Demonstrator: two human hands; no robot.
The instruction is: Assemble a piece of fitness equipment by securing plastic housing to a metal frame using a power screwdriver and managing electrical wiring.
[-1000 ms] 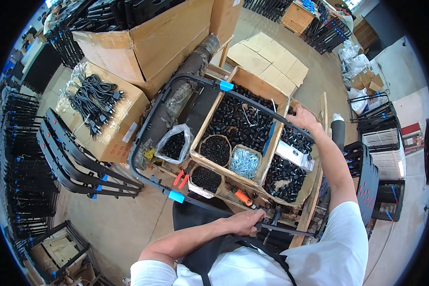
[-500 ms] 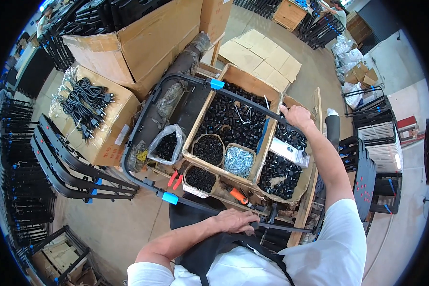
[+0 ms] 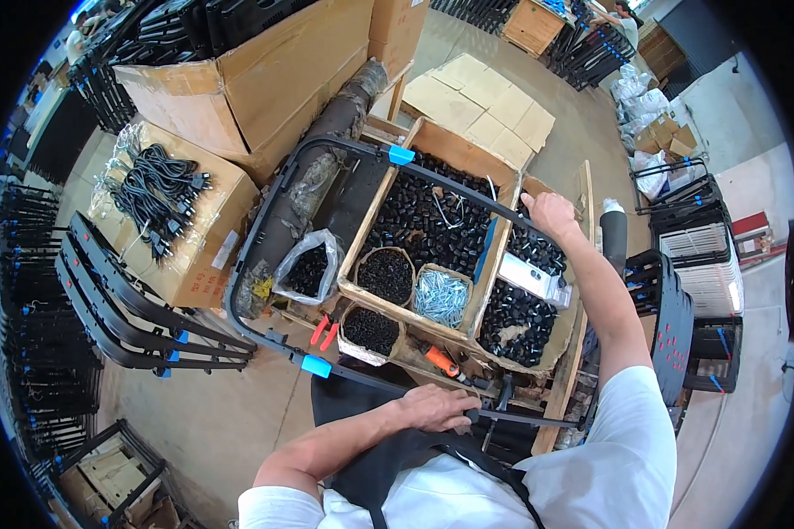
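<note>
A black tubular frame (image 3: 238, 264) with rounded corners lies tilted across the parts boxes, with blue pieces (image 3: 316, 366) on its tubes. My left hand (image 3: 432, 408) is closed around the frame's near bar, in front of my apron. A small dark rounded piece (image 3: 474, 414) shows at its fingertips; I cannot tell whether it belongs to the frame. At the far bar, my right hand (image 3: 551, 216) has its fingers curled on the tube, over black plastic parts. Its fingertips are partly hidden.
Beneath the frame, a wooden box (image 3: 362, 295) holds black caps, a tub of small black parts and silver screws (image 3: 443, 295). Red-handled pliers (image 3: 325, 335) and an orange tool (image 3: 443, 361) lie nearby. Black cables (image 3: 163, 189) top a carton at left. Stacked black frames (image 3: 123, 300) stand below it.
</note>
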